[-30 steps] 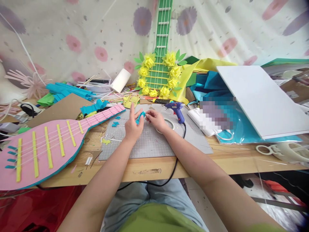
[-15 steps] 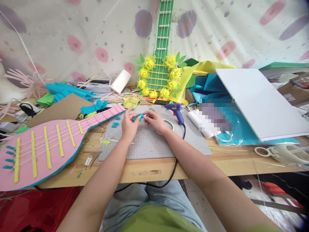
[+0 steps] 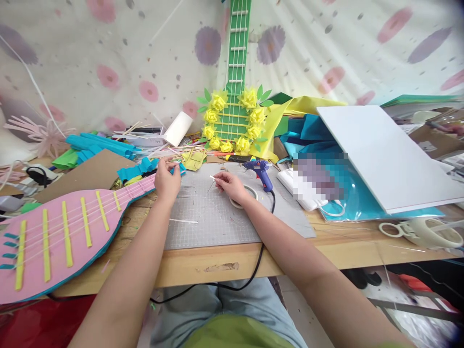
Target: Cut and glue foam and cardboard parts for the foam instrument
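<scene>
Right hand point(image 3: 231, 187): above the cutting mat point(image 3: 217, 232), its fingers pinched narrow on a short white stick point(image 3: 212, 178); we see the stick's end jutting out to the left of the fingertips.
Left hand point(image 3: 167, 182): raised beside the neck of the pink guitar point(image 3: 77, 220), well apart from the right hand, its fingers bent. A blue scrap point(image 3: 182, 169) shows just beside the fingertips; we cannot tell whether they grip it.
Thin wires point(image 3: 187, 191): on the mat, between the two hands.
White strip point(image 3: 183, 221): flat on the mat, nearer to us than the wires.
Tape roll point(image 3: 256, 195): on the mat, partly hidden by the right hand and forearm.
Glue gun point(image 3: 260, 169): to the right of the roll, its black cord point(image 3: 261, 251) running over the front edge of the worktop point(image 3: 326, 251).
Green guitar point(image 3: 236, 89): upright behind the mat, yellow flowers point(image 3: 250, 98) around its body.
White board point(image 3: 387, 159): slanting at our right.
</scene>
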`<state>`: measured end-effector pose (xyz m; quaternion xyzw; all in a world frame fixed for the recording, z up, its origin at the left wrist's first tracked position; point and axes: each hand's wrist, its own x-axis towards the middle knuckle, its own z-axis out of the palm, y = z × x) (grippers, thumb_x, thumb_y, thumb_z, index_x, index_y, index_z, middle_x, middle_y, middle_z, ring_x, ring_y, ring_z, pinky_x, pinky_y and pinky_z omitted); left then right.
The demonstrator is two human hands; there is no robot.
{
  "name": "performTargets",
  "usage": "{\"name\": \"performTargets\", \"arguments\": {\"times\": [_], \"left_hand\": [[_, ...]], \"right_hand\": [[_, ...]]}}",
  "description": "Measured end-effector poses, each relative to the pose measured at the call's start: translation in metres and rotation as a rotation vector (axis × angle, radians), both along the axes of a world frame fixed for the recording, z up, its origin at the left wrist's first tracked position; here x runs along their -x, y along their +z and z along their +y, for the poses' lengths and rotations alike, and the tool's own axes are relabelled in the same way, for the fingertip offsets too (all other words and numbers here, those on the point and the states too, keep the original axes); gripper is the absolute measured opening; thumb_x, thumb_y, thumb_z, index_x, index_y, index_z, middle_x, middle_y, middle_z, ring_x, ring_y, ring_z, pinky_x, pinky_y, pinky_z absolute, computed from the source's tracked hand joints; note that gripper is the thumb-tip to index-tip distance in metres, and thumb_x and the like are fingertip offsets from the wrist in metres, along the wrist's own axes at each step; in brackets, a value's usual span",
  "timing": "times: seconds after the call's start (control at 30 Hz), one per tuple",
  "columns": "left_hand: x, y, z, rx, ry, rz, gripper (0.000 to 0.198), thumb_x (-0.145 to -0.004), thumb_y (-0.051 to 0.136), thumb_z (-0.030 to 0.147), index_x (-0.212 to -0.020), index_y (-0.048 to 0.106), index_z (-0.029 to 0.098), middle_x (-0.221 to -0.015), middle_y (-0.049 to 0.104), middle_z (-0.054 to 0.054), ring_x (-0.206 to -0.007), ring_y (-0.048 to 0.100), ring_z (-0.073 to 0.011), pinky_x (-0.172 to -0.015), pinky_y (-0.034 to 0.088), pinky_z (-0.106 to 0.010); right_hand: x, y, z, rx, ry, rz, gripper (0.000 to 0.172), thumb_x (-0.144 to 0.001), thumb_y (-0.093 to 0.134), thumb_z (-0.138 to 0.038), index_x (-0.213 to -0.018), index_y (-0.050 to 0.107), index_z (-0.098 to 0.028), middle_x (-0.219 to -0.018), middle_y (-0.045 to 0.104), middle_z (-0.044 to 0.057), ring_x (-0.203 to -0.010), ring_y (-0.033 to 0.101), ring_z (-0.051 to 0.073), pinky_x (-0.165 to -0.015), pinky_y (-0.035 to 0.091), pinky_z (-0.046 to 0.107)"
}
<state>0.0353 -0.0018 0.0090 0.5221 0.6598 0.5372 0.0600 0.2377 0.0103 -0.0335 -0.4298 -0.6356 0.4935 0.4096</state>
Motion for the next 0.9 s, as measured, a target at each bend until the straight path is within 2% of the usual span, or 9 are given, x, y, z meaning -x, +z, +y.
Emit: {"name": "performTargets", "arguments": {"times": [0.17,0.3,0.37,0.43,0.53,0.63,0.77,0.83,0.9], "left_hand": [[0.044,0.02,0.041,0.054,0.097,0.168,0.04,-0.056,0.067,0.013,-0.092,0.05,0.017,-0.105,0.059,-0.012,-0.111,0.048,-0.0306,-0.1,0.032,-0.049],[0.085,0.014,0.052,0.238,0.159,0.27,0.05,-0.044,0.077,0.01,-0.081,0.045,0.015,-0.108,0.056,-0.015,-0.117,0.04,-0.0388,-0.099,0.025,-0.059],[0.099,0.009,0.048,0.313,0.184,0.17,0.046,-0.047,0.079,0.016,-0.076,0.043,0.017,-0.099,0.058,-0.011,-0.112,0.044,-0.038,-0.095,0.026,-0.064],[0.108,0.007,0.043,0.309,0.233,0.119,0.036,-0.059,0.074,0.024,-0.077,0.044,0.017,-0.09,0.058,-0.007,-0.106,0.048,-0.0349,-0.092,0.026,-0.067],[0.113,0.019,0.036,0.154,0.368,0.103,0.027,-0.071,0.064,0.022,-0.092,0.047,0.018,-0.088,0.059,-0.004,-0.098,0.052,-0.0271,-0.094,0.029,-0.061],[0.109,0.044,0.03,-0.083,0.409,0.118,0.035,-0.075,0.06,0.018,-0.106,0.044,0.018,-0.091,0.06,-0.003,-0.091,0.053,-0.0197,-0.095,0.034,-0.048],[0.08,0.076,0.019,-0.412,0.281,0.219,0.027,-0.08,0.051,0.015,-0.105,0.044,0.011,-0.106,0.055,-0.008,-0.094,0.049,-0.0146,-0.089,0.038,-0.032],[0.054,0.083,0.011,-0.477,0.18,0.247,0.025,-0.082,0.049,0.016,-0.105,0.044,0.009,-0.103,0.054,-0.008,-0.09,0.05,-0.0133,-0.084,0.04,-0.029],[0.023,0.08,0.004,-0.489,0.062,0.236,0.021,-0.083,0.046,0.019,-0.102,0.047,0.011,-0.099,0.054,-0.008,-0.088,0.051,-0.0136,-0.081,0.041,-0.027]], "right_hand": [[0.001,0.002,-0.002,-0.019,0.005,-0.021,0.017,-0.076,0.051,-0.03,-0.086,0.058,-0.017,-0.065,0.056,-0.003,-0.052,0.05,0.007,-0.053,0.042,0.021],[0.001,0.002,-0.003,-0.036,0.014,-0.049,0.018,-0.077,0.051,-0.031,-0.087,0.058,-0.018,-0.065,0.056,-0.003,-0.053,0.05,0.007,-0.052,0.041,0.021],[0.001,0.002,-0.003,-0.042,0.011,-0.069,0.018,-0.077,0.051,-0.031,-0.087,0.059,-0.018,-0.065,0.057,-0.003,-0.053,0.05,0.008,-0.052,0.041,0.021],[0.001,0.002,-0.004,-0.05,0.007,-0.079,0.017,-0.077,0.051,-0.03,-0.087,0.059,-0.018,-0.065,0.057,-0.003,-0.053,0.051,0.008,-0.053,0.041,0.021],[0.001,0.001,-0.004,-0.053,0.008,-0.071,0.016,-0.078,0.05,-0.029,-0.087,0.058,-0.019,-0.067,0.058,-0.002,-0.054,0.051,0.008,-0.053,0.042,0.021],[0.003,-0.002,-0.003,-0.051,-0.004,-0.044,0.017,-0.08,0.045,-0.03,-0.09,0.054,-0.02,-0.07,0.057,-0.002,-0.056,0.052,0.008,-0.052,0.042,0.02],[0.005,-0.001,-0.002,-0.055,-0.079,-0.019,0.013,-0.082,0.04,-0.031,-0.087,0.047,-0.021,-0.07,0.053,-0.004,-0.053,0.046,0.007,-0.051,0.038,0.019],[0.006,0.003,-0.002,-0.046,-0.114,0.031,0.011,-0.081,0.04,-0.03,-0.084,0.045,-0.02,-0.066,0.049,-0.005,-0.053,0.042,0.007,-0.05,0.035,0.019],[0.005,0.009,-0.003,0.008,-0.123,0.121,0.009,-0.081,0.04,-0.029,-0.084,0.043,-0.021,-0.063,0.044,-0.006,-0.05,0.038,0.007,-0.047,0.032,0.018]]}}
